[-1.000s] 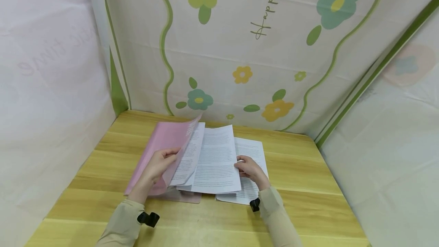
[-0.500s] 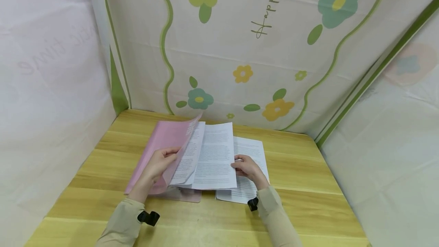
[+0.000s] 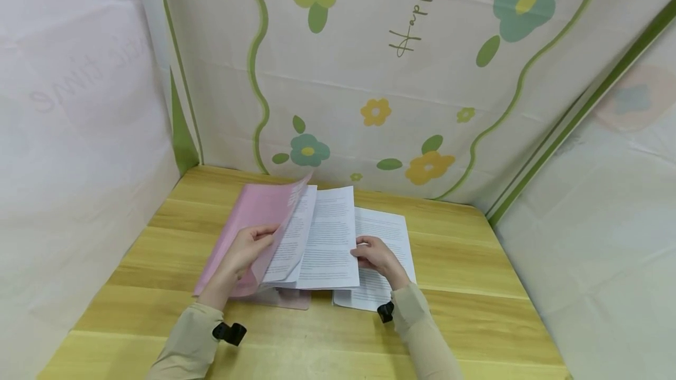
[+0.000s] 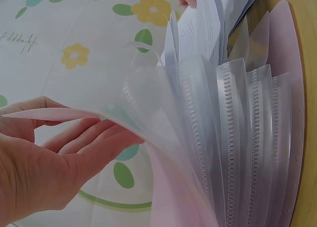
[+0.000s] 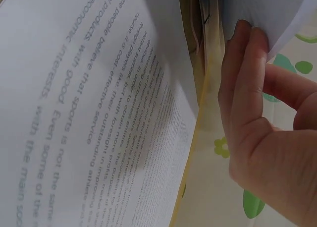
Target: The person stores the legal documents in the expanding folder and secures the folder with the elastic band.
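My left hand (image 3: 244,255) pinches the raised cover of a pink folder (image 3: 259,204) that leans open to the left. In the left wrist view, clear plastic pockets (image 4: 233,138) fan out inside it. My right hand (image 3: 377,254) pinches the right edge of printed sheets (image 3: 330,239), whose left part lies behind another printed page (image 3: 289,239) inside the folder. Fingers (image 5: 247,78) of that hand lie against the held paper in the right wrist view, with the thumb on the other side. Beneath it, a printed stack (image 3: 388,230) lies on the table.
The wooden table (image 3: 449,333) reaches back to a flower-printed cloth wall (image 3: 317,87). Similar cloth hangs at the left (image 3: 79,133) and right (image 3: 597,210). A pink flap of the folder (image 3: 293,299) lies flat at its front.
My right hand has moved left with the sheets, so their right edge is nearer the folder and more of the stack beneath shows. The left hand stays in place on the cover.
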`<action>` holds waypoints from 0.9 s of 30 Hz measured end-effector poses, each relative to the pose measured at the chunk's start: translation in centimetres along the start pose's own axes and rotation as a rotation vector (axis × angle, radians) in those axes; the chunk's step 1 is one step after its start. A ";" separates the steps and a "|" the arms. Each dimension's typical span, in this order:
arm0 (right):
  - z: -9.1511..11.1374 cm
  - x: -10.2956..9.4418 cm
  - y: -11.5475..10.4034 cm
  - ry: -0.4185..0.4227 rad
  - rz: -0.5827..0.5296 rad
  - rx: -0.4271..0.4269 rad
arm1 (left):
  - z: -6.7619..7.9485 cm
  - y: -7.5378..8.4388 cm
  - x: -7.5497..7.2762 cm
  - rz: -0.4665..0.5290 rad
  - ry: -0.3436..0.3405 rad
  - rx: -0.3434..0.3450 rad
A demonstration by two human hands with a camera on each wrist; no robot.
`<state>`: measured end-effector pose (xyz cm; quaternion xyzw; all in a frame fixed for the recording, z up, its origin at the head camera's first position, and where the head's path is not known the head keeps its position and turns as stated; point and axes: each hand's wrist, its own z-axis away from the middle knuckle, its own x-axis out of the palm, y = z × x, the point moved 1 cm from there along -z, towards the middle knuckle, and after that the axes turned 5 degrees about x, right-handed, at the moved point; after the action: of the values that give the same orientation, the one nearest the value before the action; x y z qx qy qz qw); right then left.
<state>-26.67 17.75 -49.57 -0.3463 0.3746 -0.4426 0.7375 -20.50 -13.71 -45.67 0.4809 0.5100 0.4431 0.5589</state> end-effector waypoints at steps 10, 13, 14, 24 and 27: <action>-0.1 1.2 -0.6 -0.022 -0.004 -0.041 | 0.1 0.2 0.2 0.011 -0.004 -0.006; -0.1 1.4 -0.6 -0.020 0.014 -0.046 | 0.0 0.1 0.2 0.006 0.001 -0.008; -0.1 1.4 -0.7 -0.018 0.017 -0.043 | 0.0 0.1 0.2 0.005 0.003 -0.007; -0.1 1.6 -0.8 -0.033 -0.015 -0.017 | 0.1 0.2 0.2 0.003 -0.002 -0.007; -0.1 1.8 -0.8 -0.039 -0.030 -0.009 | 0.2 0.1 0.2 0.010 -0.007 -0.007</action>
<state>-26.47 15.79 -49.36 -0.3638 0.3571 -0.4451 0.7362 -20.31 -13.53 -45.55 0.4829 0.5043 0.4459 0.5601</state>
